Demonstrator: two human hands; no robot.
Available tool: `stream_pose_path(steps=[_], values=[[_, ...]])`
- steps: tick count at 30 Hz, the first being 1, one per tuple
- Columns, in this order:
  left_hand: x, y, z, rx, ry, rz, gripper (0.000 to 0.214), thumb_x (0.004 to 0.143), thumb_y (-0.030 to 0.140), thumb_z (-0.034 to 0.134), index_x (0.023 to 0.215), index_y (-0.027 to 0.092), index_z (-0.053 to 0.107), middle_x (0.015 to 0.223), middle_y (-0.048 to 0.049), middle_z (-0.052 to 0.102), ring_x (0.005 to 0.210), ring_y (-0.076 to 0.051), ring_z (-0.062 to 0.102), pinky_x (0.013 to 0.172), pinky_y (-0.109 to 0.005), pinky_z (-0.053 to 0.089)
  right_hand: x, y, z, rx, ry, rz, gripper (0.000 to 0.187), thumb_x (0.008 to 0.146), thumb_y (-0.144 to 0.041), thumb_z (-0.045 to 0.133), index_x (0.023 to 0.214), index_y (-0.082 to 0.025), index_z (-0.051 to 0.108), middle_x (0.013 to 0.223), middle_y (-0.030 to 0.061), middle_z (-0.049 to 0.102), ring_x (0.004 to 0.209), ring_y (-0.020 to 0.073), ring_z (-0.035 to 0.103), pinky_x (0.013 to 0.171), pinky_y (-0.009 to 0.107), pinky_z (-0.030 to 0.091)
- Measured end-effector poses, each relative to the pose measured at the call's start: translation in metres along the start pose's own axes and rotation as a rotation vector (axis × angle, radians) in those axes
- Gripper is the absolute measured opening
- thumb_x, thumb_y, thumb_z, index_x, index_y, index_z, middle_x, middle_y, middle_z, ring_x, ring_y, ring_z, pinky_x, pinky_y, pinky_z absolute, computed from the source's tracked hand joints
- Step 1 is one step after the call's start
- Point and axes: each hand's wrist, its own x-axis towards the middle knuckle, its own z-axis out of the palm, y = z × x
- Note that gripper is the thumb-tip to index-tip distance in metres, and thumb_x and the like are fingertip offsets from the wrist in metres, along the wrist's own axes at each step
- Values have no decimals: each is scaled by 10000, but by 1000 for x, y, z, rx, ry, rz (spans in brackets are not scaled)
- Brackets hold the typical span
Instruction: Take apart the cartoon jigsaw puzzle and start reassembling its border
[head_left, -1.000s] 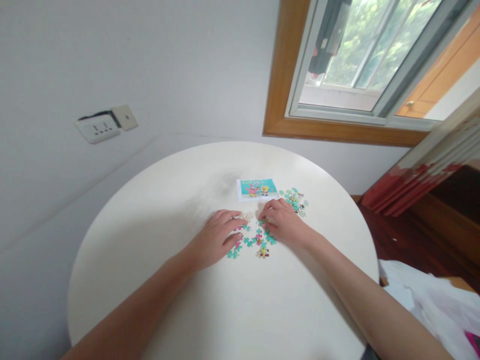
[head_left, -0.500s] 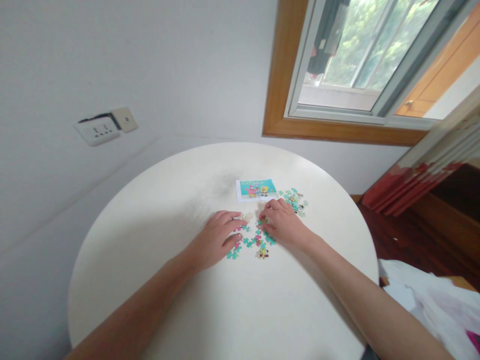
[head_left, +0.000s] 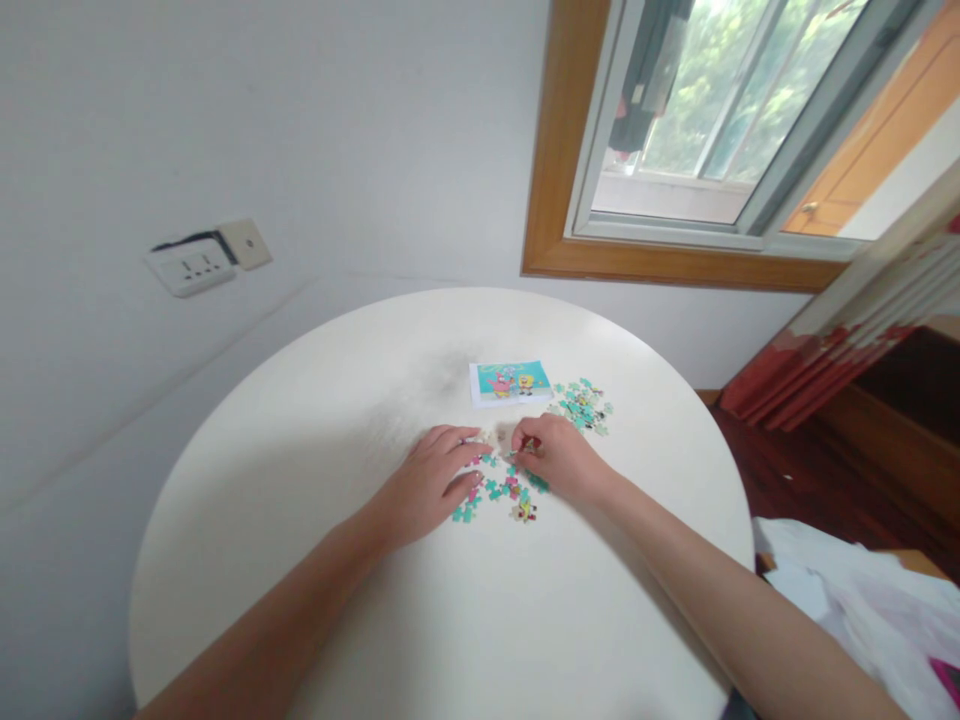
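Observation:
My left hand lies with fingers spread at the left side of several loose jigsaw pieces; its fingertips reach over some of them. At the right side of these pieces, my right hand has thumb and fingers pinched together on a small jigsaw piece, mostly hidden by the fingers. A yellow and red piece cluster lies nearest to me. Beyond the hands is a picture card with a pink and a yellow cartoon figure on turquoise. Right of the card lies a heap of mostly turquoise pieces.
The round white table stands close to the wall, which has a socket. A wood-framed window is behind it on the right. White plastic bags lie beyond the table's right edge, below a curtain.
My right hand has drawn back slightly toward me from the heap, and its fingers have closed into a pinch. My left hand stays in nearly the same place.

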Motion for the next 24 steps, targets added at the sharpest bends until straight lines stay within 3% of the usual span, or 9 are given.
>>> stream_pose_path(steps=[3,7,10,14,19,24], values=[[0,1,-1,-5,4,-3,306,899,244,516,1197,225,587,1281,-81,535,1197,-240,444,1036,-418,364,2,10,-6,164,67,70,141,730,-122,606,842,-201,639,702,-24,651,642,114,557,635,221,389],[-1,0,0,-3,4,0,310,906,246,507,1207,230,581,1283,-78,538,1195,-240,445,1031,-418,367,3,47,-28,253,260,182,104,761,-241,592,822,-186,656,718,3,680,647,127,581,616,225,399],[-1,-1,1,1,2,9,313,910,245,502,1214,227,574,1288,-84,531,1201,-239,440,1030,-417,365,2,79,-42,188,399,347,168,761,-328,603,755,-180,682,676,18,671,608,141,560,573,242,374],[-1,-3,1,5,0,16,315,909,248,507,1216,224,571,1290,-88,526,1200,-237,440,1032,-415,363,2,105,-46,69,422,427,238,780,-381,597,746,-183,726,648,26,661,569,144,530,546,258,354],[0,-1,-1,-6,4,8,317,912,250,500,1219,226,575,1291,-89,530,1197,-243,445,1026,-422,370,4,112,-42,-172,455,335,265,820,-360,564,831,-193,770,818,82,689,754,188,579,690,292,417],[0,2,-2,-15,-3,2,318,910,247,502,1218,222,576,1288,-91,533,1198,-244,447,1030,-423,371,2,90,-44,-159,438,214,310,879,-332,493,889,-160,750,818,87,665,757,186,572,738,311,435]])
